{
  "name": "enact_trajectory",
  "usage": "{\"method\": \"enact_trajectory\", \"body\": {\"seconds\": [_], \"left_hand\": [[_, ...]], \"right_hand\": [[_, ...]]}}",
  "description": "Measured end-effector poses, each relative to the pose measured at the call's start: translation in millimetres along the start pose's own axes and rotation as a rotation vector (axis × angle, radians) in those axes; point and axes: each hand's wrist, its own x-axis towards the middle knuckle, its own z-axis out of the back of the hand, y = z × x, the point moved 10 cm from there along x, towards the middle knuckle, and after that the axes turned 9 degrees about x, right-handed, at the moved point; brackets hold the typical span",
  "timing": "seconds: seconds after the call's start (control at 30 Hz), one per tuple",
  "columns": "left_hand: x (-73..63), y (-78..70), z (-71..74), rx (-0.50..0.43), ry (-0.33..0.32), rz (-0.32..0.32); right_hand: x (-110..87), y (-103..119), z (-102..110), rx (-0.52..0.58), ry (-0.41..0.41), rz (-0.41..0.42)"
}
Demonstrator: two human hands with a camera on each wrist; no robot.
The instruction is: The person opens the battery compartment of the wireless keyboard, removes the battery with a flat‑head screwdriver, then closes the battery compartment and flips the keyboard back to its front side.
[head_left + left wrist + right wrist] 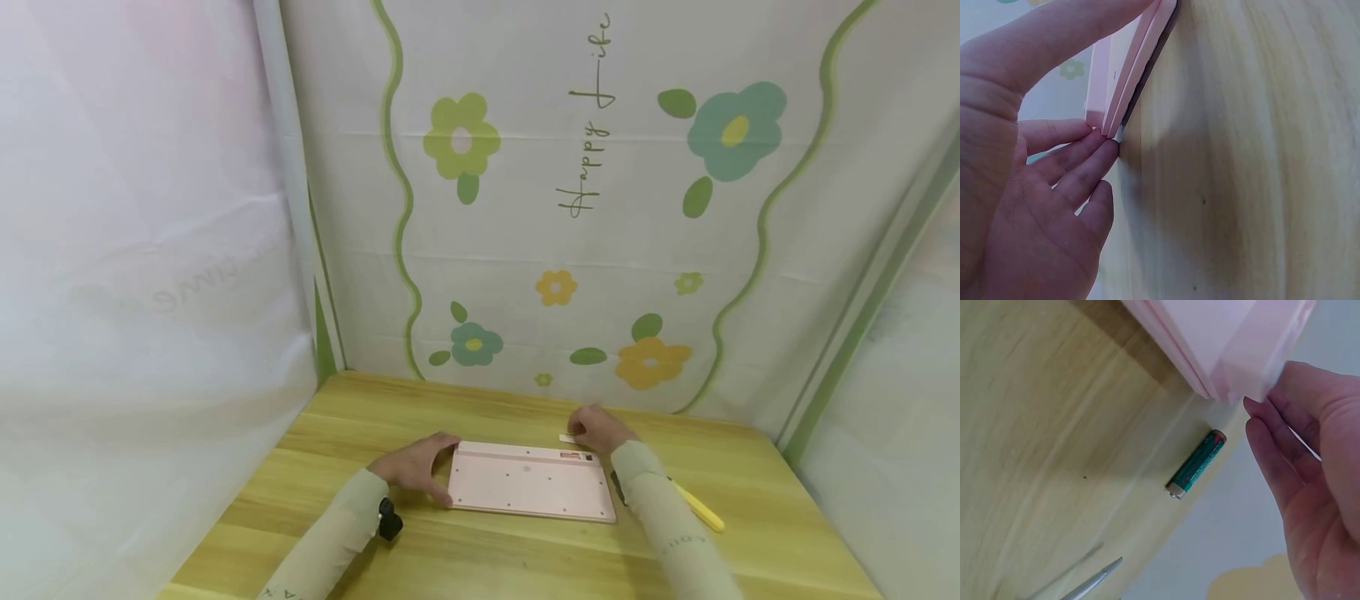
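A pale pink keyboard [528, 487] lies face down on the table, its screw-dotted underside up. At its far right corner a small recess [576, 456] shows red and black marks. My left hand [416, 467] grips the keyboard's left end, thumb on the near corner and fingers at the far one. Just beyond the far right corner, my right hand [600, 429] pinches a small pale cover [567, 438]; its fingers partly hide it. In the right wrist view, a green battery [1196, 464] lies beside the keyboard near the right hand [1316, 456].
A yellow-handled screwdriver [701, 508] lies to the right, partly behind the right forearm; its metal tip [1094, 579] shows in the right wrist view. A flower-printed cloth [555, 208] hangs behind the wooden table [450, 554], with more cloth at both sides.
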Motion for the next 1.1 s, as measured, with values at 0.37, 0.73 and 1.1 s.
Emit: {"method": "enact_trajectory", "body": {"seconds": [0.37, 0.73, 1.1], "left_hand": [[1.7, -2.5, -1.0, 0.005, 0.004, -0.01], [-0.9, -2.2, 1.0, 0.004, -0.004, 0.002], [-0.3, -2.1, 0.1, 0.015, 0.001, 0.005]], "right_hand": [[-3.9, -14, -2, 0.082, -0.009, -0.111], [-9.3, 8, 13, 0.146, 0.017, -0.002], [-23.6, 42, 14, 0.139, 0.111, 0.042]]}}
